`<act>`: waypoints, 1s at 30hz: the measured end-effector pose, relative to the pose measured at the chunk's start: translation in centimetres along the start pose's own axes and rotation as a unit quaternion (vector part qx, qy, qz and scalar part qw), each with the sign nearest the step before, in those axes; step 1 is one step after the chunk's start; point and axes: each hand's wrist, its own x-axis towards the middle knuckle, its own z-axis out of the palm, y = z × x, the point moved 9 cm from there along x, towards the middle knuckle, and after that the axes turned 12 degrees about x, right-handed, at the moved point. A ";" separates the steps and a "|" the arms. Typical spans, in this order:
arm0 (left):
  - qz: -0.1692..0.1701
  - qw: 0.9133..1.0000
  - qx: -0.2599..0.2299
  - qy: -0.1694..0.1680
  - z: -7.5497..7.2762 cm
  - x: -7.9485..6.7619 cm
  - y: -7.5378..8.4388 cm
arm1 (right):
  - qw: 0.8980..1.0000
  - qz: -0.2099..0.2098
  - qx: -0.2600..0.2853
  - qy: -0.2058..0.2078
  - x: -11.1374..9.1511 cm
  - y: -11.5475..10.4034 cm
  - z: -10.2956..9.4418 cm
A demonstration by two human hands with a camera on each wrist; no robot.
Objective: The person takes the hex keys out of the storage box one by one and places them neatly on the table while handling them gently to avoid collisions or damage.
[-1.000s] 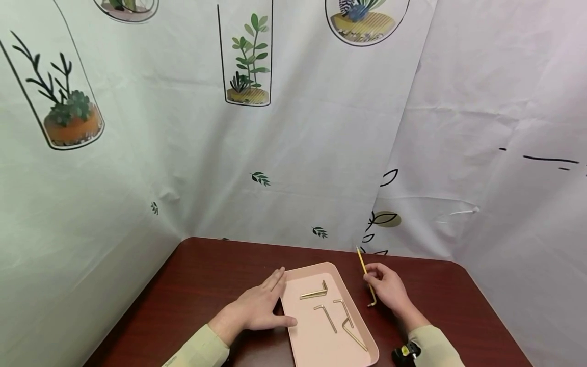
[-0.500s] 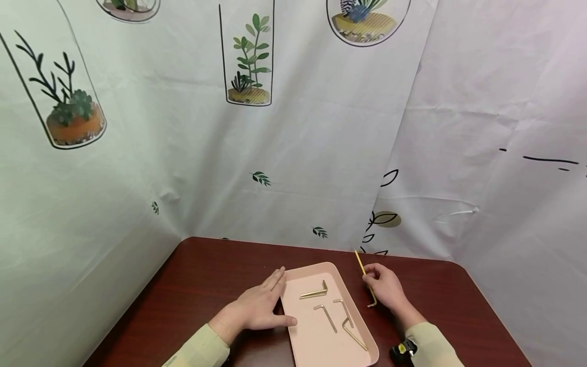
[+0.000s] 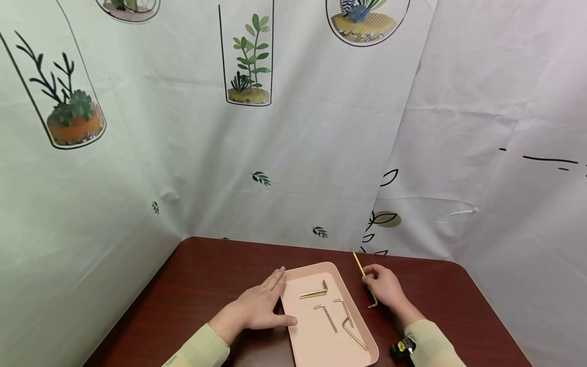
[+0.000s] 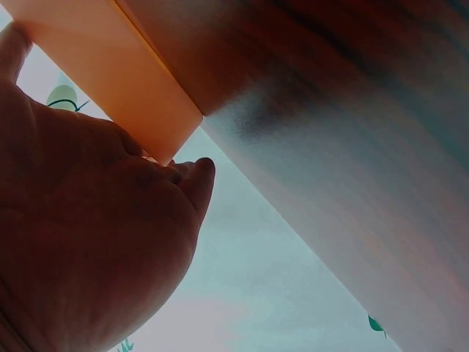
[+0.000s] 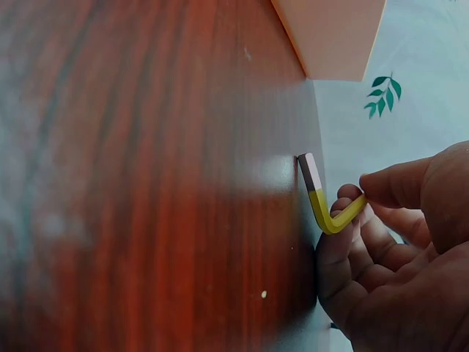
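Note:
My right hand (image 3: 385, 286) pinches a yellow hex key (image 5: 331, 220) between thumb and fingers, over the table to the right of the pink tray (image 3: 299, 351). Its long arm slants toward the back edge; the short bent end, bare metal at the tip, is low by the tabletop in the right wrist view. My left hand (image 3: 259, 308) lies with straight fingers along the tray's left rim, its thumb over the edge. Inside the tray are several brass-coloured hex keys: one group (image 3: 314, 293) toward the far end, one (image 3: 326, 318) in the middle, others (image 3: 354, 335) along the right side.
The dark red-brown wooden table (image 3: 220, 275) meets a white printed cloth (image 3: 293, 153) at its back edge. A black and yellow device (image 3: 402, 350) is at my right wrist, just beside the sleeve (image 3: 431, 341).
The far end of the yellow hex key has tipped slightly left and down, and my right hand has shifted a little left. My left hand and the tray have stayed still.

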 end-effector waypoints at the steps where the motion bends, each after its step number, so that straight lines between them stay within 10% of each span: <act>1: -0.001 1.000 0.000 0.000 0.0 0.0 0.0 | 1.000 0.001 0.000 -0.001 0.0 0.0 0.0; 30: 0.001 1.000 0.002 0.000 -0.3 -0.1 0.1 | 0.999 0.009 -0.039 -0.015 0.2 -0.6 -0.1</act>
